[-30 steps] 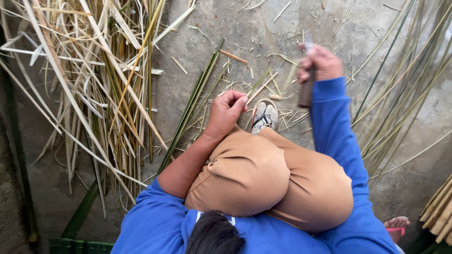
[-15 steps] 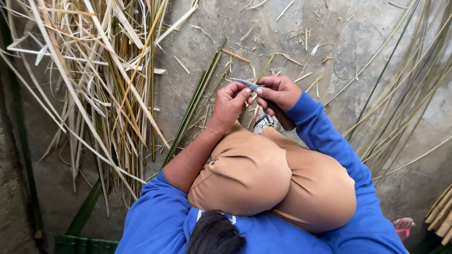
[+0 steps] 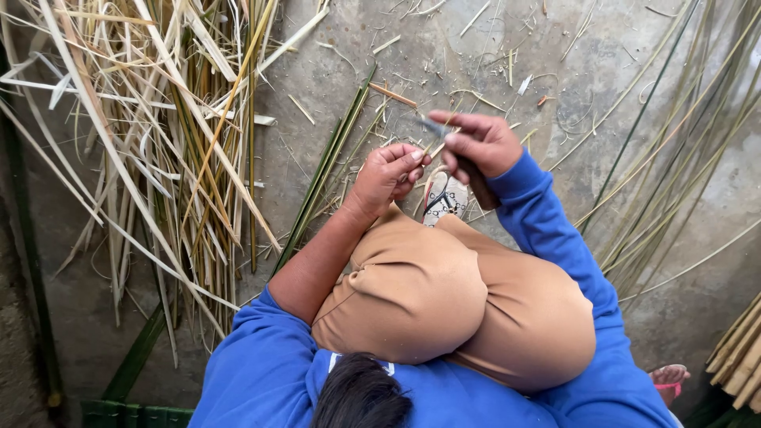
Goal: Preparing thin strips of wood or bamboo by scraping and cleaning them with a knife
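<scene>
My right hand point(image 3: 478, 145) is closed around a knife point(image 3: 434, 127) with a dark handle, its short blade pointing left toward my left hand. My left hand point(image 3: 390, 172) is curled with its fingertips pinched together, just below and left of the blade; whether it pinches a thin strip is too small to tell. Both hands hover above my bent knees in tan trousers point(image 3: 444, 297) and a sandalled foot point(image 3: 444, 198). My sleeves are blue.
A big heap of dry and green split reeds point(image 3: 166, 150) lies at the left on the concrete floor. Long green strips point(image 3: 674, 150) fan out at the right. A bundle of tan sticks point(image 3: 741, 357) lies at the lower right. Small shavings litter the floor.
My right hand with the knife swung down from the far right to meet my left hand, then drew slightly up and right. My left hand stayed near my knee.
</scene>
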